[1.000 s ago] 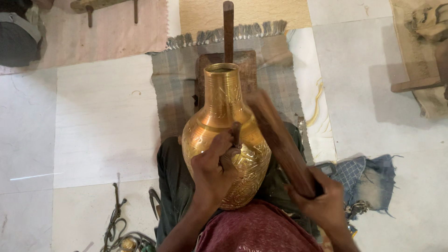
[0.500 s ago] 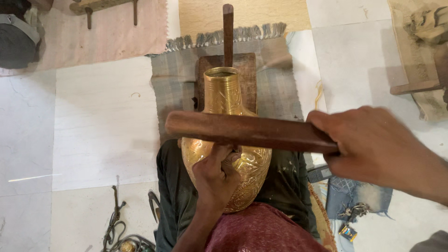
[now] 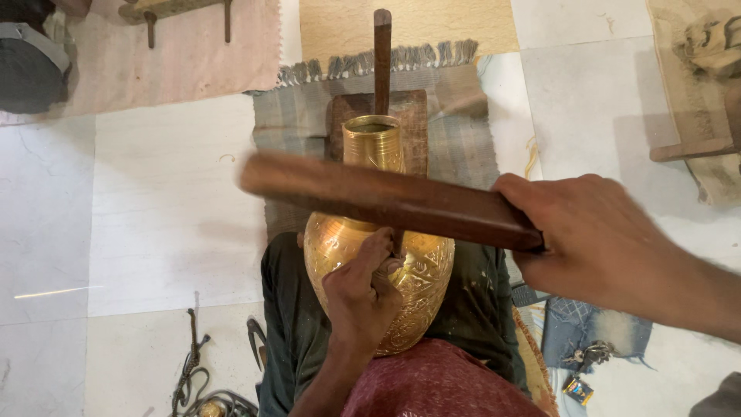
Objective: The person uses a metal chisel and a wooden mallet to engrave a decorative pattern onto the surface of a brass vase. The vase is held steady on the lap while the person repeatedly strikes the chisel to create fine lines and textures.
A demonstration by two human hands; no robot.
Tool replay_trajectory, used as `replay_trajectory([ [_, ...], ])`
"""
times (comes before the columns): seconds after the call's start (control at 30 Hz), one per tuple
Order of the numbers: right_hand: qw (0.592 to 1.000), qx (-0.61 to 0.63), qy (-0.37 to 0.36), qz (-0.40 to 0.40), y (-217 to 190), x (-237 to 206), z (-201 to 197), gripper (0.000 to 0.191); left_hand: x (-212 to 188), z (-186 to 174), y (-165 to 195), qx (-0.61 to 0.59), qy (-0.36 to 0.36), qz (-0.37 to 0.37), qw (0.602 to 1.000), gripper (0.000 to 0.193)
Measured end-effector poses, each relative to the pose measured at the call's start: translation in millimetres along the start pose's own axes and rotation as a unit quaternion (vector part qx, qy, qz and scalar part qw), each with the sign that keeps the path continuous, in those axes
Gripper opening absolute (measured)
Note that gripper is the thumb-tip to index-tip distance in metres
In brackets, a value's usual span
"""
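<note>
A brass vase (image 3: 378, 262) is lying in the person's lap, its round belly nearest the body and its narrow neck pointing away toward an open mouth. The metal is shining golden, and the belly is showing engraved patterns beside the left hand (image 3: 361, 297). That hand is resting on the belly with its fingers curled closed around something small pressed to the metal; what it is cannot be made out.

The right hand (image 3: 594, 235) is gripping one end of a long, dark wooden bat (image 3: 386, 199), fist closed around it. The bat is stretching leftward from that hand, hovering above the vase and crossing in front of its neck, so the shoulder of the vase is hidden. Its far end is blurring.

Beyond the vase's mouth, a wooden block (image 3: 417, 123) with an upright stick (image 3: 382, 58) is sitting on a fringed grey rug (image 3: 455, 147). A blue cloth (image 3: 587, 336) is lying on the floor below the right hand. To the left of the left hand, tangled cords (image 3: 193, 378) are lying on the pale tiled floor (image 3: 154, 208).
</note>
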State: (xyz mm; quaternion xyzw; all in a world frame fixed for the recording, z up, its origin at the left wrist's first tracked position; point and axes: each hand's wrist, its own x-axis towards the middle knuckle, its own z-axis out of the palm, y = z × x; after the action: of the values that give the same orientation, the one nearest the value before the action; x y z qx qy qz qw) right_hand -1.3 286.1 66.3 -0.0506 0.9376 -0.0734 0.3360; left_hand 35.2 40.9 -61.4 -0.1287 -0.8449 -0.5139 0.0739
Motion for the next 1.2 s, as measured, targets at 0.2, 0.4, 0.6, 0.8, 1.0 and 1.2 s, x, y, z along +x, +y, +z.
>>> replay_trajectory([
  [0.2, 1.000, 0.007, -0.017, 0.013, 1, 5, 0, 0.026, -1, -4, -6, -0.002, -0.013, -0.003, 1.000, 0.057],
  [0.4, 0.996, 0.076, 0.029, 0.034, 1, 4, 7, 0.027, 3, -6, -2, -0.025, -0.001, 0.014, 1.000, 0.052],
  [0.6, 0.938, 0.329, 0.110, 0.025, 17, 11, 55, 0.028, 17, -18, 4, -0.047, -0.081, -0.056, 0.994, 0.057],
  [0.8, 0.912, 0.364, 0.183, -0.039, 39, 8, 70, 0.034, 32, -24, 5, -0.069, -0.134, -0.011, 0.988, 0.052],
  [1.0, 0.975, 0.193, 0.104, -0.044, 48, -2, 40, 0.028, 28, -24, 9, -0.044, -0.138, -0.036, 0.989, 0.047],
  [1.2, 0.980, 0.128, 0.130, -0.079, 43, 1, 16, 0.036, 24, -17, 11, -0.079, -0.066, 0.001, 0.995, 0.050],
])
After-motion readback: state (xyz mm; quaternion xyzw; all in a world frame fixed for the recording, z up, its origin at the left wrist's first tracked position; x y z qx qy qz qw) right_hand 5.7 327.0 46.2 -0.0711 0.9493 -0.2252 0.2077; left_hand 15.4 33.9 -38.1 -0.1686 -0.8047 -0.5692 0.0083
